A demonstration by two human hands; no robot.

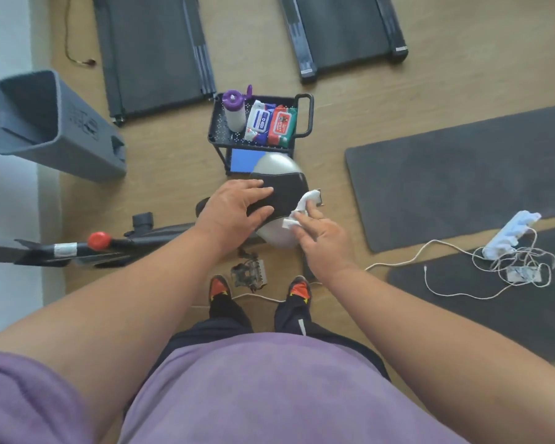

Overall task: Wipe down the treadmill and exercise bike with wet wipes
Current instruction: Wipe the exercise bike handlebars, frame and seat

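Overhead view of the exercise bike (205, 238), taken while I wipe its saddle (284, 193). My left hand (234, 208) lies flat across the black top of the saddle, its fingers (258, 190) straight and released, bracing rather than gripping. My right hand (321, 238) presses a white wet wipe (303, 206) against the right-hand edge of the saddle, where the black cover meets the grey shell; the wipe is bunched under my fingers, though whether they curl round it or only pin it flat I cannot tell. The bike frame runs off to the left, with its red knob (99, 240) near my left forearm and one pedal (249, 277) just ahead of my shoes. Directly beyond the saddle stands a small black cart (305, 115) holding spare wipe packs (271, 123) and a purple-capped bottle (234, 112). Two treadmill decks (154, 52) lie on the floor further back, well apart from my hands. To do this step well, I judge that I should keep the left hand firm so the saddle cannot swivel, draw the wipe along the seam and under the rim in overlapping strokes, and refold it to a clean face before moving on.
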